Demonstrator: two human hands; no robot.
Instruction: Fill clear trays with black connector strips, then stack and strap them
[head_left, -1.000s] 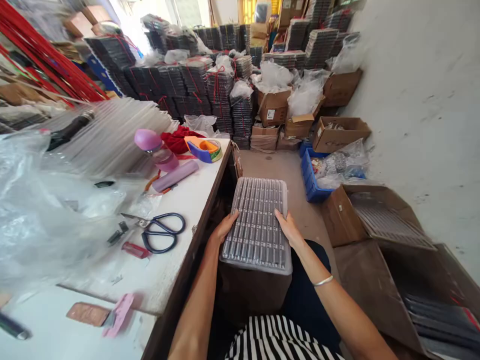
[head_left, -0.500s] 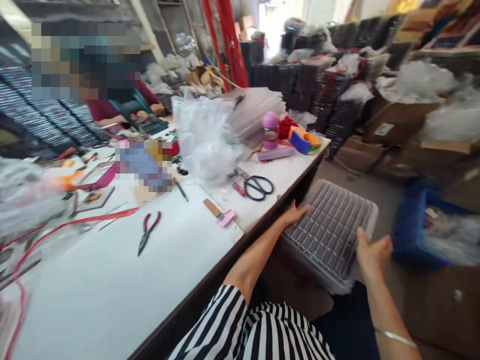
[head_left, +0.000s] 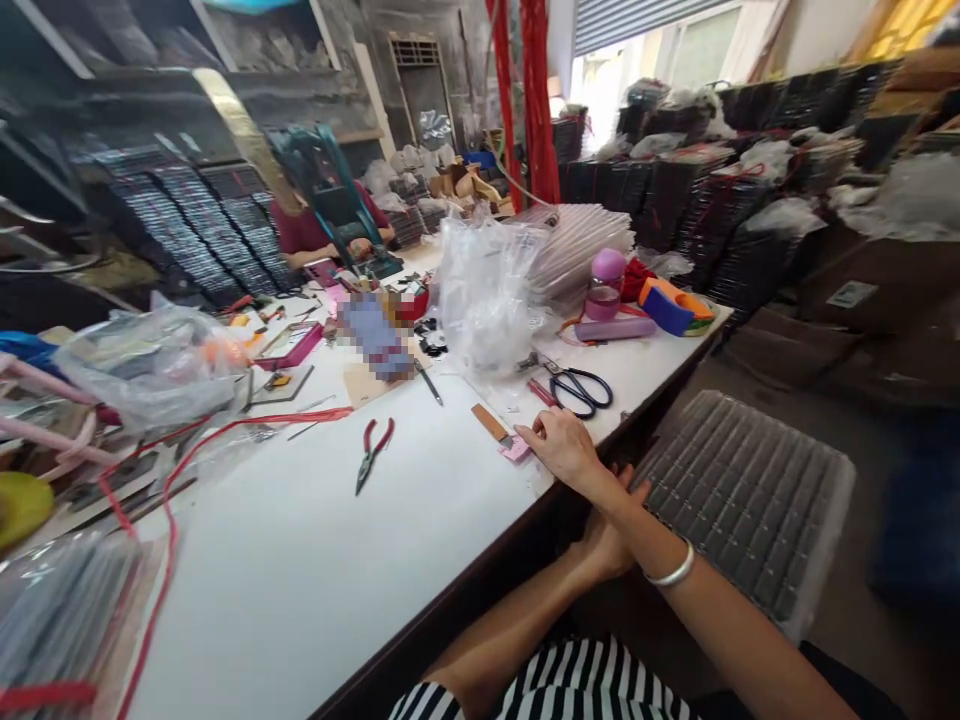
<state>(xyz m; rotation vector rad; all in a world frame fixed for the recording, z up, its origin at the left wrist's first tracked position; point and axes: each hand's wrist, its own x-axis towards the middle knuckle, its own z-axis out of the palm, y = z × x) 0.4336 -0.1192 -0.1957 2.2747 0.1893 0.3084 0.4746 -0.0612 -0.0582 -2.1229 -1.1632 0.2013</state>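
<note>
My right hand (head_left: pixel 564 448) is over the table's front edge, fingers apart and holding nothing, its fingertips by a small pink piece (head_left: pixel 516 448). The pink piece lies at the metal end of a brown-handled tool (head_left: pixel 489 422). Black-handled scissors (head_left: pixel 581 392) and a small red object (head_left: pixel 541 392) lie just beyond this hand. Below the table edge is my left hand (head_left: pixel 609 540), partly hidden under my right forearm; its visible fingers are apart, beside the near left corner of a clear-wrapped stack with rows of grey pieces (head_left: pixel 739 490).
Red-handled pliers (head_left: pixel 373 455) and a knife (head_left: pixel 428 383) lie on the white table (head_left: pixel 300 560). Clear plastic bags (head_left: pixel 491 300), a pink bottle (head_left: pixel 604 285) and tape rolls (head_left: pixel 675 308) stand farther back. A person (head_left: pixel 300 232) sits across the table. A blue bin is blurred at right.
My right hand has left the wrapped stack's right side and crossed over my left arm to the table. My left hand has come off the stack's left edge. The view has turned left.
</note>
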